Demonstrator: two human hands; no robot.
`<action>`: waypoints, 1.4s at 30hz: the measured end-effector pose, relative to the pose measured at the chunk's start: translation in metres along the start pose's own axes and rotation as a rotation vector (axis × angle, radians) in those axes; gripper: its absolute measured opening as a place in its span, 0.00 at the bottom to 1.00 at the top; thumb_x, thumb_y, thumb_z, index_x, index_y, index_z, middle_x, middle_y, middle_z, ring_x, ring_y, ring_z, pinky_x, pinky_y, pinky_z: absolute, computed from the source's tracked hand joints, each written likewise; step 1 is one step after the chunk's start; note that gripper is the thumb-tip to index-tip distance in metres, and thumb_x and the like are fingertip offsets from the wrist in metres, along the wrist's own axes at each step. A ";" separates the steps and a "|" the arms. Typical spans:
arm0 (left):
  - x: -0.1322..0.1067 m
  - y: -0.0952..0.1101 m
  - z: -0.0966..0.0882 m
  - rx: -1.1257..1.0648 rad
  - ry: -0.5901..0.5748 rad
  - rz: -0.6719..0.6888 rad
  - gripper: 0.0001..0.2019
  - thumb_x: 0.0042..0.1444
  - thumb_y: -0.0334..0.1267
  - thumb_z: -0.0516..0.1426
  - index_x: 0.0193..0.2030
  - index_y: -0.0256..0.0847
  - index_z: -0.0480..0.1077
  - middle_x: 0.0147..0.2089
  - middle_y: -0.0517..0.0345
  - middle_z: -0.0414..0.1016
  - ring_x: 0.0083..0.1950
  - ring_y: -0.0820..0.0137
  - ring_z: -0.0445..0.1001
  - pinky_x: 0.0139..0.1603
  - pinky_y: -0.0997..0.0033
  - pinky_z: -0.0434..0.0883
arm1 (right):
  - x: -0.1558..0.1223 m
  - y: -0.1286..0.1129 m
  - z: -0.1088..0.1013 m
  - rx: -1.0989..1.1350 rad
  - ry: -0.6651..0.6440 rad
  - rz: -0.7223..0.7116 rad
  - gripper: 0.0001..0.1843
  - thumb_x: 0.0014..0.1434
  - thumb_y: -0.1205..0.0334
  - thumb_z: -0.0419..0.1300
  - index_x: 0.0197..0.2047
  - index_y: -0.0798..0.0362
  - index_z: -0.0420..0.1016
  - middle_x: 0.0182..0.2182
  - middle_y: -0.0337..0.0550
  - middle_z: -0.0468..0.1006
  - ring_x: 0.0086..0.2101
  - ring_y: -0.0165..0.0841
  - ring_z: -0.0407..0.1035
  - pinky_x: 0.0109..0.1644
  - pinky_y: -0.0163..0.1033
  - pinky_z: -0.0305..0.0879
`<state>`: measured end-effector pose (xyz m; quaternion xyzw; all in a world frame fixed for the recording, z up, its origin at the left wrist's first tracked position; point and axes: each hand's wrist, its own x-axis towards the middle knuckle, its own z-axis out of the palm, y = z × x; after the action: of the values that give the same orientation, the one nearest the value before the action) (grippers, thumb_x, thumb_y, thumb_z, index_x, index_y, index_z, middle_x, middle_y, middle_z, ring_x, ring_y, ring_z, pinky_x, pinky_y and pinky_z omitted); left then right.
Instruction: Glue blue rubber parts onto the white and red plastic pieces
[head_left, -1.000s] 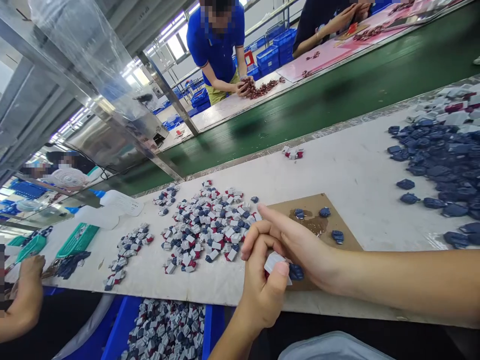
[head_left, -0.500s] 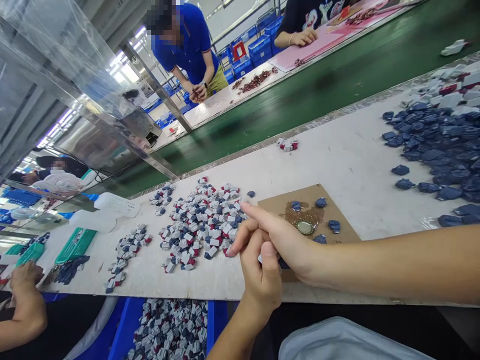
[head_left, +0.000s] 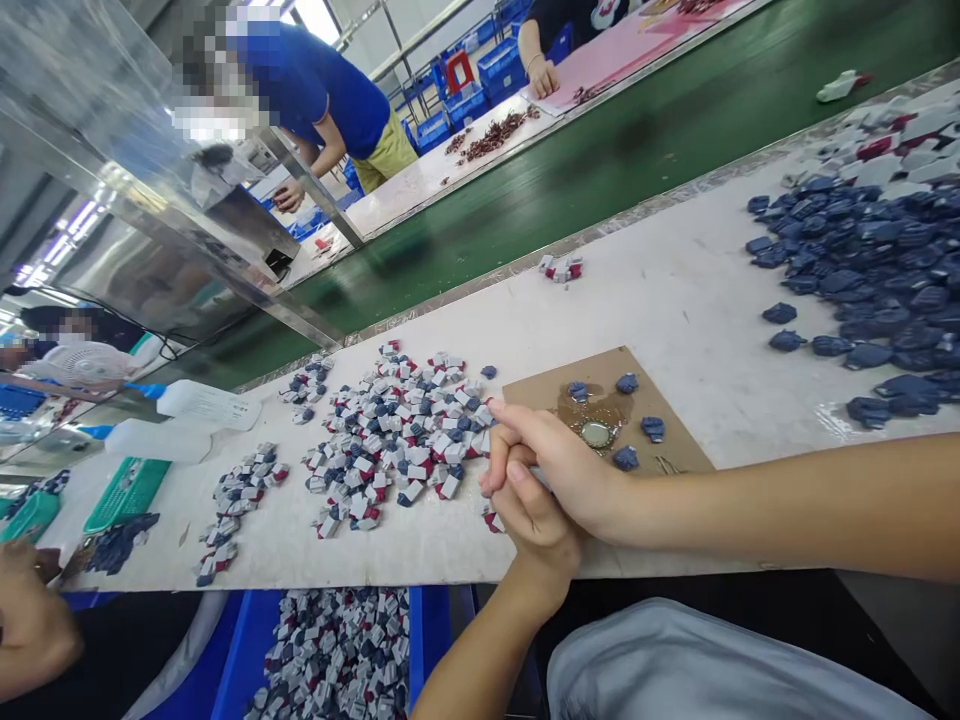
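Note:
My left hand (head_left: 541, 525) and my right hand (head_left: 574, 465) are pressed together over the front of the table, their fingers closed around each other. Whatever lies between the palms is hidden; a bit of white and dark blue showed there a moment ago. Just behind them is a brown cardboard sheet (head_left: 679, 440) with a wet stain. On it sit several small dark blue moulded pieces (head_left: 652, 429) and a small round dish (head_left: 598, 433) of clear liquid. To the left spreads a heap of small grey, blue and red pieces (head_left: 405, 420).
Dark blue parts (head_left: 892, 270) pile up at the right. White bottles (head_left: 206, 404) and a green basket (head_left: 127, 495) stand at the left. Below the table edge, a blue bin (head_left: 429, 640) holds more pieces. Beyond runs a green conveyor (head_left: 600, 180), with co-workers across it and at the left.
My hands have closed more tightly together, covering the bit of piece that showed between them. The view has shifted slightly. Across the conveyor, the person in blue has leaned left.

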<state>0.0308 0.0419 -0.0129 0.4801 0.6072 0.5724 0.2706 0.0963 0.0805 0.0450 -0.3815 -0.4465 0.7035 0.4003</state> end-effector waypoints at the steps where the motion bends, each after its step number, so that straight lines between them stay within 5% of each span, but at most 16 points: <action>1: 0.000 -0.002 0.001 -0.012 -0.014 -0.015 0.26 0.62 0.57 0.46 0.25 0.41 0.73 0.26 0.53 0.76 0.31 0.64 0.74 0.35 0.64 0.68 | 0.001 0.003 -0.001 0.000 0.015 0.007 0.32 0.56 0.37 0.49 0.11 0.49 0.70 0.16 0.43 0.71 0.27 0.37 0.70 0.37 0.40 0.65; 9: 0.003 -0.008 -0.008 -0.018 0.042 -0.045 0.26 0.61 0.58 0.47 0.29 0.38 0.73 0.29 0.52 0.76 0.35 0.63 0.75 0.38 0.63 0.69 | 0.003 0.006 0.008 0.157 -0.010 0.034 0.34 0.54 0.32 0.47 0.13 0.50 0.68 0.18 0.43 0.73 0.27 0.35 0.70 0.42 0.41 0.66; 15: 0.001 0.017 -0.019 -0.083 -0.153 -0.133 0.24 0.62 0.56 0.49 0.25 0.39 0.68 0.27 0.57 0.70 0.33 0.68 0.69 0.36 0.69 0.67 | -0.002 -0.004 0.000 0.417 -0.081 0.290 0.34 0.55 0.33 0.49 0.18 0.54 0.73 0.19 0.46 0.75 0.26 0.33 0.69 0.37 0.36 0.65; 18: 0.000 0.031 -0.020 -0.200 -0.168 -0.242 0.24 0.60 0.59 0.50 0.27 0.40 0.67 0.29 0.58 0.68 0.31 0.70 0.67 0.30 0.73 0.65 | 0.001 -0.014 -0.005 0.454 -0.084 0.242 0.33 0.59 0.36 0.48 0.24 0.55 0.77 0.23 0.46 0.77 0.26 0.32 0.69 0.33 0.33 0.64; 21: 0.001 0.040 -0.022 -0.339 -0.149 -0.433 0.23 0.57 0.61 0.52 0.30 0.40 0.67 0.23 0.63 0.64 0.22 0.76 0.59 0.21 0.78 0.55 | 0.005 -0.024 -0.010 0.388 0.058 0.173 0.30 0.63 0.43 0.46 0.25 0.55 0.77 0.27 0.46 0.78 0.31 0.32 0.71 0.36 0.33 0.66; 25: 0.005 0.052 -0.025 -0.577 -0.177 -0.625 0.23 0.54 0.62 0.55 0.31 0.40 0.65 0.15 0.71 0.53 0.16 0.82 0.45 0.18 0.81 0.44 | 0.003 -0.030 -0.027 0.021 0.203 -0.027 0.20 0.62 0.52 0.52 0.24 0.53 0.74 0.24 0.40 0.73 0.28 0.30 0.66 0.35 0.33 0.64; 32: 0.012 0.062 -0.026 -0.728 -0.248 -0.810 0.25 0.44 0.61 0.62 0.32 0.42 0.60 0.13 0.74 0.55 0.14 0.85 0.41 0.17 0.83 0.40 | -0.010 -0.036 -0.066 -0.632 -0.428 -0.328 0.13 0.62 0.52 0.59 0.45 0.48 0.79 0.31 0.40 0.79 0.31 0.32 0.72 0.33 0.35 0.64; 37: 0.012 0.064 -0.023 -0.680 -0.202 -0.808 0.21 0.44 0.54 0.62 0.30 0.42 0.58 0.15 0.73 0.57 0.14 0.86 0.42 0.16 0.85 0.40 | -0.010 -0.044 -0.068 -0.731 -0.624 -0.583 0.09 0.66 0.61 0.58 0.46 0.49 0.78 0.36 0.38 0.81 0.37 0.29 0.74 0.40 0.32 0.67; 42: 0.010 0.068 -0.023 -0.592 -0.182 -0.791 0.17 0.44 0.51 0.58 0.26 0.41 0.57 0.16 0.71 0.58 0.14 0.87 0.43 0.15 0.85 0.40 | -0.008 -0.054 -0.060 -0.864 -0.763 -0.673 0.08 0.65 0.70 0.57 0.37 0.52 0.76 0.32 0.37 0.78 0.34 0.28 0.71 0.37 0.31 0.64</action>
<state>0.0254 0.0334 0.0593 0.1638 0.5281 0.5296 0.6433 0.1651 0.1073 0.0780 -0.0717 -0.8933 0.3837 0.2230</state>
